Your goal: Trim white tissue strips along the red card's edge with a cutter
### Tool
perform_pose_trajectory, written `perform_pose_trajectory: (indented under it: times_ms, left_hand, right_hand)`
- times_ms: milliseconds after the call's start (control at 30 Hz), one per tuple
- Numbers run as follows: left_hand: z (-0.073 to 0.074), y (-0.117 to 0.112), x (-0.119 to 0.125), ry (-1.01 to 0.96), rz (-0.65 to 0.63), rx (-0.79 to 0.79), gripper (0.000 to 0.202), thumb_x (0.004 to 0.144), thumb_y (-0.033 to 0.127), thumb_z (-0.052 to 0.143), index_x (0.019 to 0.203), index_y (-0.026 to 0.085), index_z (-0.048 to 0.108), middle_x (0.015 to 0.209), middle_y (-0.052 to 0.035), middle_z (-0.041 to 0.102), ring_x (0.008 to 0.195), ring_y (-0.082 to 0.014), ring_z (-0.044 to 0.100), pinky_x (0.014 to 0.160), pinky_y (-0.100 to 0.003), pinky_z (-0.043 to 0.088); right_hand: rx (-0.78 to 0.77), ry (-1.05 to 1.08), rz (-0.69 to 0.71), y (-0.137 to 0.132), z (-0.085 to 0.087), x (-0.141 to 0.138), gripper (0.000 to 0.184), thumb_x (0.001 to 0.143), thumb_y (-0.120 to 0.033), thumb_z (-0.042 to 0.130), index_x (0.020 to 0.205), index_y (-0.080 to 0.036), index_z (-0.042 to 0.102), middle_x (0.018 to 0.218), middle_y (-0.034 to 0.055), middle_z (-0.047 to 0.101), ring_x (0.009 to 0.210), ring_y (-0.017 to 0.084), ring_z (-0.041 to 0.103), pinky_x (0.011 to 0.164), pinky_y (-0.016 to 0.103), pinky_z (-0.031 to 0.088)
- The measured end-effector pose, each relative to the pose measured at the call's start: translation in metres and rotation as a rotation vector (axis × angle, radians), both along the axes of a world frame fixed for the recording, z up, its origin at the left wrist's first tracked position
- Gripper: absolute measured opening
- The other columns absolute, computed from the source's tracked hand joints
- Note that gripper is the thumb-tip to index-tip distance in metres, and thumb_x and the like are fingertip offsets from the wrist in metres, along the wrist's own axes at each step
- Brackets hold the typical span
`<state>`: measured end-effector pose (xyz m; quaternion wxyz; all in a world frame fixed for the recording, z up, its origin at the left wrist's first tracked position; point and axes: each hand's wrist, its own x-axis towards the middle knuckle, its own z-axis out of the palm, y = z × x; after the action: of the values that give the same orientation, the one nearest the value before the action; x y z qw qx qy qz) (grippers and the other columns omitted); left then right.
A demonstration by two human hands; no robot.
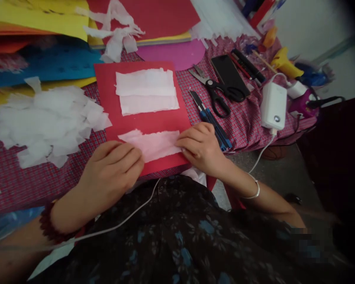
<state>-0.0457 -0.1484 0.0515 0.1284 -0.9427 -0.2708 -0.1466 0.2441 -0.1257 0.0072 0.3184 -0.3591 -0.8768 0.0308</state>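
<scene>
A strip of thin white tissue paper (159,145) lies across the lower part of a red sheet (148,123), its edges ragged. At the strip's left end my left hand (115,165) pinches it between curled fingers. The fingertips of my right hand (199,146) are closed on its right end. Higher up on the same red sheet sits a white tissue rectangle (146,90), which shows a seam or fold across it. My thumbs are mostly hidden.
A heap of white tissue pieces (53,118) lies to the left. On the right are scissors (214,88), a blue box cutter (211,120), a phone (229,73) and a white power bank (273,104) with a cable. Coloured sheets (44,61) are stacked behind.
</scene>
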Motion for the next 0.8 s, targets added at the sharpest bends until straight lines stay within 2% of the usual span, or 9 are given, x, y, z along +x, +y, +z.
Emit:
perform_pose_trajectory:
  times_ms: [100,267,400,500,633,800]
  left_hand:
    - [-0.016,-0.012,-0.004,-0.032,-0.005,-0.113,0.028,0.106,0.005,0.051,0.097,0.017,0.074,0.101,-0.0078,0.080,0.096,-0.0256,0.072,0.089,-0.042,0.050]
    - [-0.025,-0.018,-0.010,-0.205,0.118,-0.368,0.014,0.108,0.012,0.057,0.109,0.015,0.071,0.103,-0.0091,0.079,0.094,-0.0275,0.072,0.086,-0.044,0.051]
    - [-0.024,-0.014,-0.014,-0.392,0.271,-0.567,0.012,0.108,0.019,0.059,0.104,0.020,0.070,0.096,-0.0043,0.078,0.089,-0.0216,0.073,0.083,-0.037,0.054]
    - [-0.021,-0.009,-0.014,-0.453,0.384,-0.652,0.015,0.106,0.025,0.059,0.097,0.022,0.070,0.091,-0.0011,0.077,0.083,-0.0185,0.073,0.077,-0.032,0.054]
    - [-0.019,0.001,-0.011,-0.447,0.486,-0.698,0.017,0.102,0.029,0.059,0.093,0.024,0.072,0.089,0.0025,0.079,0.075,-0.0167,0.072,0.067,-0.028,0.048]
    - [-0.015,0.014,-0.007,-0.339,0.572,-0.802,0.027,0.100,0.042,0.056,0.082,0.023,0.065,0.076,0.0013,0.074,0.065,-0.0174,0.067,0.060,-0.029,0.041]
  right_hand:
    - [-0.104,-0.001,0.024,-0.014,-0.007,0.003,0.018,0.107,-0.016,0.058,0.101,-0.026,0.071,0.101,0.0000,0.080,0.096,0.020,0.066,0.094,0.043,0.044]
    - [-0.216,0.017,-0.014,-0.020,-0.004,0.006,0.015,0.106,-0.017,0.060,0.103,-0.024,0.073,0.105,0.0031,0.081,0.099,0.022,0.069,0.092,0.043,0.045]
    - [-0.284,0.058,-0.080,-0.020,-0.003,0.002,0.013,0.107,-0.021,0.062,0.099,-0.023,0.072,0.105,0.0044,0.079,0.098,0.022,0.071,0.090,0.042,0.045]
    - [-0.333,0.086,-0.149,-0.019,-0.004,-0.003,0.018,0.106,-0.022,0.062,0.091,-0.023,0.070,0.099,0.0040,0.077,0.094,0.022,0.070,0.087,0.042,0.045]
    - [-0.365,0.111,-0.208,-0.016,-0.004,-0.008,0.021,0.105,-0.022,0.062,0.085,-0.022,0.067,0.100,0.0054,0.076,0.094,0.023,0.070,0.088,0.043,0.045]
    - [-0.367,0.119,-0.245,-0.013,-0.004,-0.012,0.022,0.101,-0.022,0.066,0.079,-0.022,0.064,0.096,0.0060,0.073,0.092,0.023,0.070,0.085,0.042,0.046]
